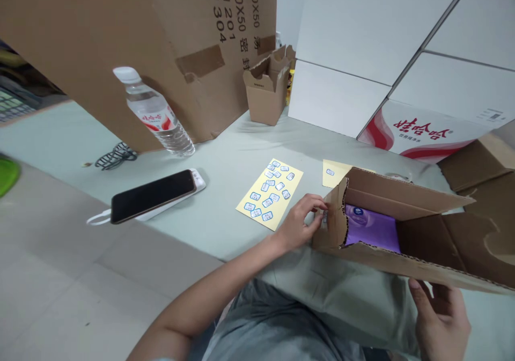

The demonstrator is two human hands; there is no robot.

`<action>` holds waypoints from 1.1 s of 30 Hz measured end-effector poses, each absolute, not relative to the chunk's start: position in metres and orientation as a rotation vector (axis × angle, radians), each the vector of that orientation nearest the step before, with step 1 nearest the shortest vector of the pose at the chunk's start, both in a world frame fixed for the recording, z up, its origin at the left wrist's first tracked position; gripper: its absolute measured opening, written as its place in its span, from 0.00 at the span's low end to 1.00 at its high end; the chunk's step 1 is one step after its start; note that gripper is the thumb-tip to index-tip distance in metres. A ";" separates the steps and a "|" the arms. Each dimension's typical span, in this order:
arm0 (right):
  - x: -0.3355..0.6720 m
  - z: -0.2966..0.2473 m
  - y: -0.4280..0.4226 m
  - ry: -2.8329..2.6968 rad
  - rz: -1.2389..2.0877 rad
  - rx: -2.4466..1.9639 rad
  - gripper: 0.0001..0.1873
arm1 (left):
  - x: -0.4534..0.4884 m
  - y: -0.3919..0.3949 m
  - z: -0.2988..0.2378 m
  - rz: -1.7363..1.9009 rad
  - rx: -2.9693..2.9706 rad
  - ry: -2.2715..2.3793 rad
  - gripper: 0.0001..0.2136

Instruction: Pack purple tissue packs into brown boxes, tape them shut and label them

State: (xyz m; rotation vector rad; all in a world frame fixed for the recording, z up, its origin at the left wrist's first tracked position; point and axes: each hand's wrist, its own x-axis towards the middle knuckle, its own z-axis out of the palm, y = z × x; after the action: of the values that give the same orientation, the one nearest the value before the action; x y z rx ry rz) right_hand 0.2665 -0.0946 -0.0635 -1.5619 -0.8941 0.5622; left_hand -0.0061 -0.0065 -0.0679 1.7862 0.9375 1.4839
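Pale cloth on floor | right hand [440, 318] curled under box [382, 262], grasp unclear | left hand [300, 224] pinched on box end wall | purple pack [372, 227] lodged inside, right of pinch | sheet [270, 193] just beyond pinch, many stickers [266, 203] left: labelling judged partway | phone [153, 194], bottle [155, 114] far left
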 end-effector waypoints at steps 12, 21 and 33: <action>0.275 -0.071 -0.095 -0.947 0.572 -1.607 0.35 | -0.023 0.024 -0.053 1.360 2.079 0.729 0.04; 0.278 -0.072 -0.093 -0.948 0.575 -1.623 0.38 | -0.030 0.017 -0.062 1.392 1.986 0.729 0.05; 0.284 -0.073 -0.097 -0.902 0.590 -1.712 0.36 | -0.030 0.018 -0.064 1.283 1.872 0.765 0.02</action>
State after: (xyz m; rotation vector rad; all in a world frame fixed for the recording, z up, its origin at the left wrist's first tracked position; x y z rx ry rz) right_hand 0.2838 -0.0969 -0.0734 -1.7124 -0.9022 0.5896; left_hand -0.0302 0.0179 -0.0640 1.8724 0.7645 1.2828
